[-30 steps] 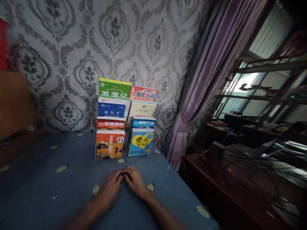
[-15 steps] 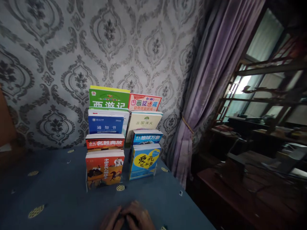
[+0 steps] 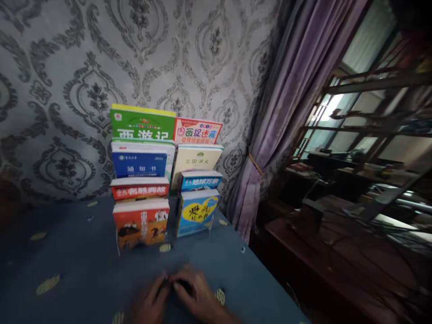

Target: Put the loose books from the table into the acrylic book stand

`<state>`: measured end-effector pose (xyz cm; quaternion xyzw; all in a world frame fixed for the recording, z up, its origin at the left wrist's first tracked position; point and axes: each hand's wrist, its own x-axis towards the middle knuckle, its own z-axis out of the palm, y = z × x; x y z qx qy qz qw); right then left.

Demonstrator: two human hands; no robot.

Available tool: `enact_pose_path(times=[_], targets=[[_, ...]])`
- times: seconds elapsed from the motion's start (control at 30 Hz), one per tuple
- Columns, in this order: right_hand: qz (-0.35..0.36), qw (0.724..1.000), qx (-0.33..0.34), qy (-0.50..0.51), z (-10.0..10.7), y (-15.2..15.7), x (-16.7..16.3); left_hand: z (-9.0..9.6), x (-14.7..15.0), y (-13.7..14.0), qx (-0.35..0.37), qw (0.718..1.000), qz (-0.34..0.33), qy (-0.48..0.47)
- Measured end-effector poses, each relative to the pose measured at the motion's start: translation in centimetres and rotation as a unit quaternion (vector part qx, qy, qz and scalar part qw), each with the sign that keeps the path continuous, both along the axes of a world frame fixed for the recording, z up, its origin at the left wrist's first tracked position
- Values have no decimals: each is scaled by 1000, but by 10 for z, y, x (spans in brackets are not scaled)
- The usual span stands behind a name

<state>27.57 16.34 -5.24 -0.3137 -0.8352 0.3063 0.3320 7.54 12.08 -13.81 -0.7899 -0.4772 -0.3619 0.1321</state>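
Note:
Low in the view, my left hand (image 3: pixel 151 297) rests near the blue tabletop with its fingers loosely bent, smeared by motion. Beside it, my right hand (image 3: pixel 195 290) curves inward, thumb and forefinger apart around a dark gap. The fingertips of both hands almost meet, and I see nothing held in either. Beyond them stand two stepped rows of books. At the front left is an orange-red book (image 3: pixel 141 225); at the front right, a blue book with a yellow heart (image 3: pixel 197 213). Both are apart from my hands.
Behind the front books rise a red book (image 3: pixel 140 191), a dark blue booklet (image 3: pixel 140 164), a green book (image 3: pixel 143 123), a cream book (image 3: pixel 197 162) and a pink book (image 3: pixel 197 130). A purple curtain (image 3: pixel 270 121) hangs right of the table (image 3: pixel 84 270). Dark shelving stands farther right.
The view has shifted, so books and wall sit further left and higher. My hands show more fully, and a gap has appeared between my right thumb and forefinger.

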Motion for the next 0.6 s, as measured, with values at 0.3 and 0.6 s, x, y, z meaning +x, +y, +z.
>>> enact_pose_path(times=[0.3,0.6], targets=[[-84,993,42,73,18,-9,-6,69,9,-31,-169,983,0,-66],[-317,900,135,267,102,88,28,163,81,39,-73,955,-43,-284]])
